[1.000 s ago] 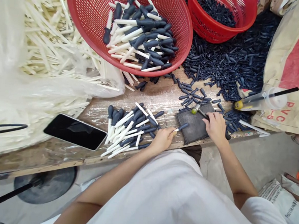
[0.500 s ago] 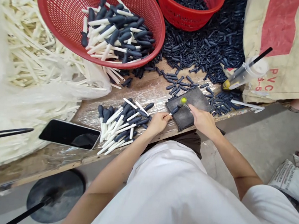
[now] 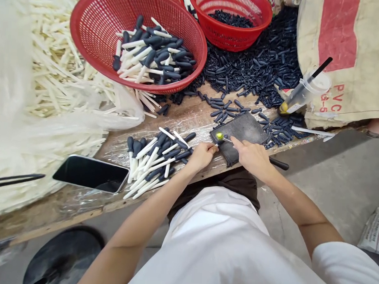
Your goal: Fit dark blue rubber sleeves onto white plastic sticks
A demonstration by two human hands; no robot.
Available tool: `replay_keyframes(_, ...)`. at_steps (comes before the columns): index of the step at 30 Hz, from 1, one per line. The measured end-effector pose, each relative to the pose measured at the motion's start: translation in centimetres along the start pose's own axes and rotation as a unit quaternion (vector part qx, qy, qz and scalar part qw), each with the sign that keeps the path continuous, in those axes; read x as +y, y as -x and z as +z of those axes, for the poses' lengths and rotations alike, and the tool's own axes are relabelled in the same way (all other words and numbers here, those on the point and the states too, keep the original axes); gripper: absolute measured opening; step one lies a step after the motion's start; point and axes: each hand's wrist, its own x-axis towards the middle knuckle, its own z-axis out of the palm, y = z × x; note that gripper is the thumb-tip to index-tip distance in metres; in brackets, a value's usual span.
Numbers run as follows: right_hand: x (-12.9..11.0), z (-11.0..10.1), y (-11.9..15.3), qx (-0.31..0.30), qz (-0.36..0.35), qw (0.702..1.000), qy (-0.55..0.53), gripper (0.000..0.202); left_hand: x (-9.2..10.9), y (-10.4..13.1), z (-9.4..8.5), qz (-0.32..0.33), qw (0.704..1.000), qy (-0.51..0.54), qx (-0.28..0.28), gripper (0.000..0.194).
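Observation:
My left hand [image 3: 203, 155] is closed at the near left corner of a dark flat pad [image 3: 250, 127], pinching a white stick with a dark handle [image 3: 217, 144]; most of that piece is hidden by my fingers and the hammer. My right hand [image 3: 252, 158] grips a hammer [image 3: 220, 136] with a yellow-green face, a thin metal neck and a black grip. The hammer head is down over the dark handle at the pad's left side. Left of my left hand lies a pile of white sticks with dark handles [image 3: 152, 161].
A red basket [image 3: 96, 37] holds more handled sticks; a second red basket [image 3: 228, 35] holds dark parts. Loose dark handles [image 3: 223, 110] lie behind the pad. A phone [image 3: 89, 173], white sticks in plastic [image 3: 48, 77], a plastic cup [image 3: 303, 91] and a sack [image 3: 367, 67] surround the workspace.
The hammer head has come down and left, from above the pad onto the handle in my left hand. My left hand stays in place. The camera view has shifted slightly.

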Motion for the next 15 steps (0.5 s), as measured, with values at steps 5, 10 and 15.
replay_keyframes(5,0.0,0.4,0.2,0.014,0.004,1.0,-0.005,0.048,0.0,0.1,-0.1,0.025,0.999,-0.024,-0.004,0.029)
replay_keyframes(10,1.2,1.1,-0.2,0.052,0.035,0.998,-0.029,0.048,-0.1,0.0,-0.1,0.022,0.999,-0.035,0.006,0.032)
replay_keyframes(15,2.8,1.5,-2.2,0.025,0.054,0.997,-0.04,0.046,0.0,0.0,-0.4,0.044,0.998,-0.046,-0.01,0.035)
